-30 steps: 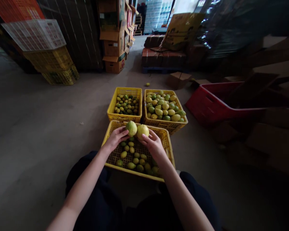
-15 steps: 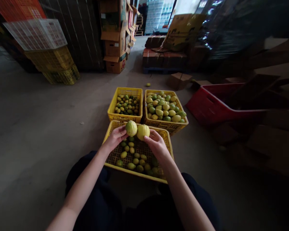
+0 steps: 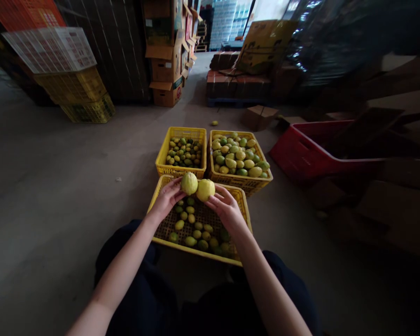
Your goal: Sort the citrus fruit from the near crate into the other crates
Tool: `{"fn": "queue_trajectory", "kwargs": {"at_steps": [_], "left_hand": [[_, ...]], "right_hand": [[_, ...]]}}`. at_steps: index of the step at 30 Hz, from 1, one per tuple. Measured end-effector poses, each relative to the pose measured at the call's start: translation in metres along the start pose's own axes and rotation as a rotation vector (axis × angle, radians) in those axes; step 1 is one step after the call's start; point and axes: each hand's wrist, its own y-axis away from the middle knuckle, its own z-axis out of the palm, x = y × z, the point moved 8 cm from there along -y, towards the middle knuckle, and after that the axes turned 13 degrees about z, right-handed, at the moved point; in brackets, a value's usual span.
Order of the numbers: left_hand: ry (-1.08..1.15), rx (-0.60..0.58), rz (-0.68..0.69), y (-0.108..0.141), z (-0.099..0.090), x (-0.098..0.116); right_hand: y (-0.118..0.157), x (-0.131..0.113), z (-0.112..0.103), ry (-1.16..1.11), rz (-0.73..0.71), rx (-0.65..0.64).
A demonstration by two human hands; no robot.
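My left hand [image 3: 168,198] holds a pale green-yellow fruit [image 3: 189,183]. Beside it, my right hand [image 3: 227,207] grips a yellower fruit [image 3: 206,190]. Both fruits are side by side above the far part of the near yellow crate [image 3: 199,255], which has several green and yellow fruits [image 3: 197,234] on its bottom. Behind it stand two more yellow crates: the left one [image 3: 163,151] contains smaller fruits, and the right one [image 3: 255,185] is heaped with larger ones.
To the right lies a red crate [image 3: 290,154] among cardboard. Stacked crates [image 3: 73,86] rise at the left, with cardboard boxes [image 3: 164,70] further back. One loose fruit [image 3: 214,123] rests on the floor beyond the yellow crates.
Both fruits have shifted slightly up and left in my hands. The fruit in my left hand shows a yellower side, so it has turned. The crates' contents look the same.
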Motion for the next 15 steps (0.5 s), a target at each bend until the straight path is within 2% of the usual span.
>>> {"fn": "queue_trajectory", "kwargs": {"at_steps": [4, 9, 13, 15], "left_hand": [[-0.11, -0.024, -0.01, 0.001, 0.001, -0.003], [-0.273, -0.003, -0.094, 0.007, -0.001, -0.016], [-0.229, -0.047, -0.061, 0.01, 0.008, -0.013], [-0.167, -0.07, -0.076, 0.011, 0.013, -0.012]], "right_hand": [[-0.001, 0.007, 0.004, 0.005, 0.039, -0.027], [-0.003, 0.025, 0.019, 0.006, 0.1, -0.073], [-0.007, 0.034, 0.026, -0.157, 0.228, -0.136], [-0.006, 0.029, 0.026, -0.227, 0.215, -0.15]]}}
